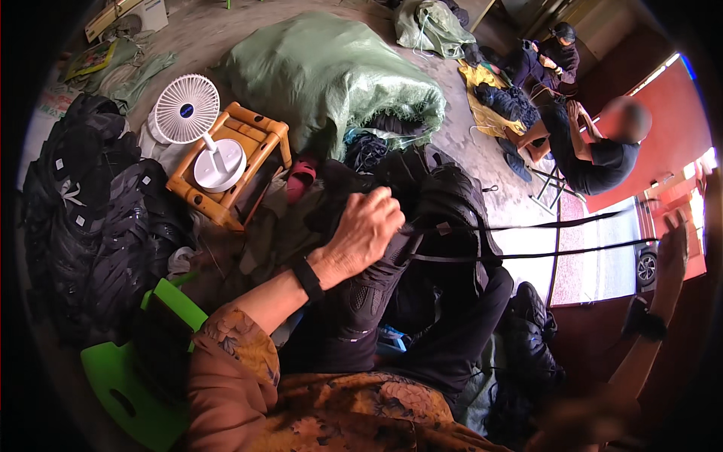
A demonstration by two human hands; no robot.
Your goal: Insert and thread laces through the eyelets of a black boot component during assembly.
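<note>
A black sneaker (pixel 369 295) rests on my lap, its toe toward me. My left hand (pixel 361 232) is closed at the top of this sneaker, and what its fingertips pinch is partly hidden. Two strands of black shoelace (pixel 520 258) run taut from the sneaker out to the far right. There my right hand (pixel 672 245) is raised at arm's length, closed on the strands, its fingers dim and small near the picture's rim. More black shoes (pixel 452 203) lie bunched across my knees, just beyond the sneaker.
Piled black shoes (pixel 90 203) stand left, others (pixel 531 331) lie right. A white fan (pixel 218 162) sits on a bamboo stool (pixel 256 124). Beside me is a green chair (pixel 124 384); ahead, a large green sack (pixel 301 75). Two people (pixel 602 162) sit at the upper right.
</note>
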